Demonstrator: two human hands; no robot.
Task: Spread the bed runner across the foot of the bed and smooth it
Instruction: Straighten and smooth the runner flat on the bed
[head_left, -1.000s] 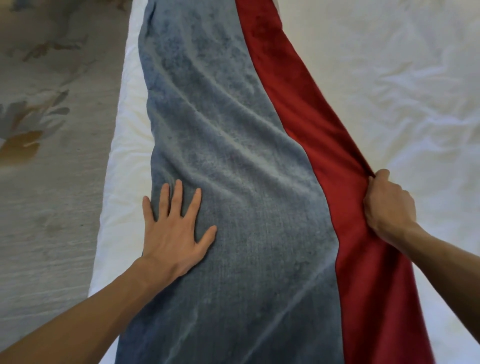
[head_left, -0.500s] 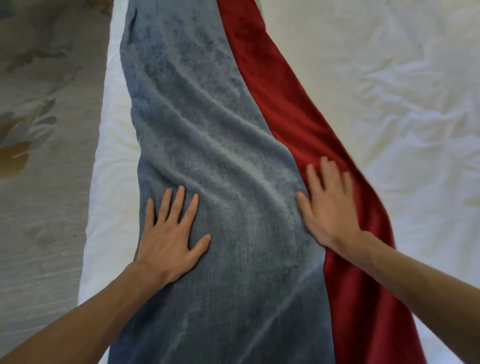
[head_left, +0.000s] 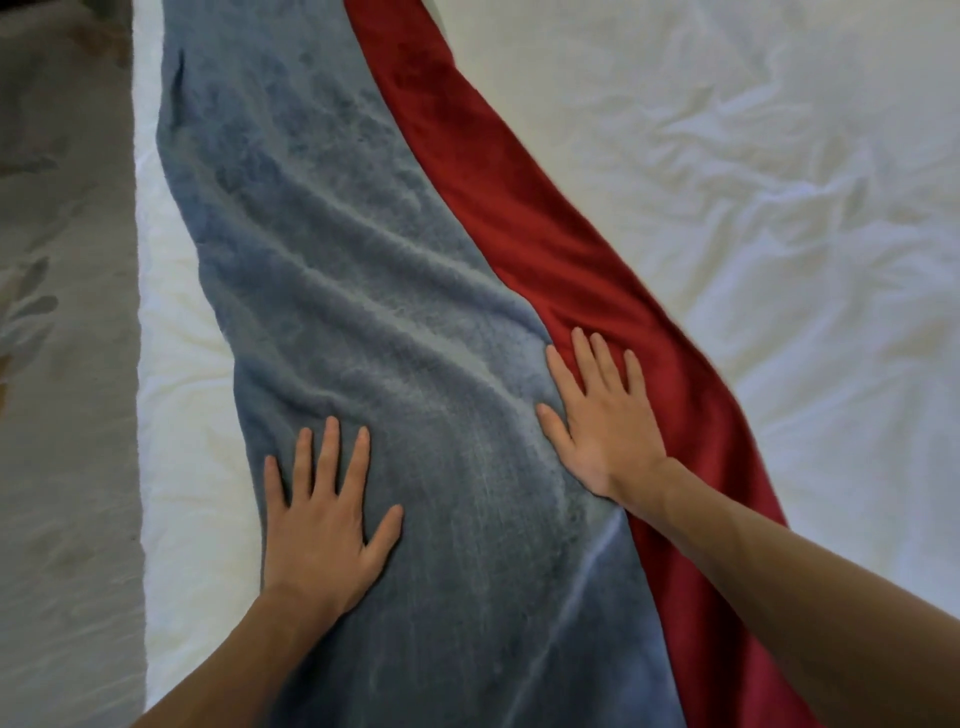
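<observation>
Now, bed runner (head_left: 374, 291): a long strip lying lengthwise on the bed, running from the near edge of view to the far edge; blue-grey fleecy face on the left, red band (head_left: 524, 208) along its right side
Runner surface: diagonal ripples cross the blue-grey part between the far end and the hands; the near part looks flatter
Left hand (head_left: 324, 519): flat, palm down, fingers spread apart, pressed on the blue-grey face close to the runner's left edge; it grips nothing
Right hand (head_left: 597, 421): flat, palm down, fingers spread, lying over the seam where blue-grey meets red, fingertips on the red band; it grips nothing
Hands relative to each other: well apart, right one farther than the left
Bed sheet (head_left: 753, 208): white and creased, showing wide on the right of the runner and as a narrow strip on its left
Floor (head_left: 62, 415): pale patterned carpet beyond the bed's left edge
</observation>
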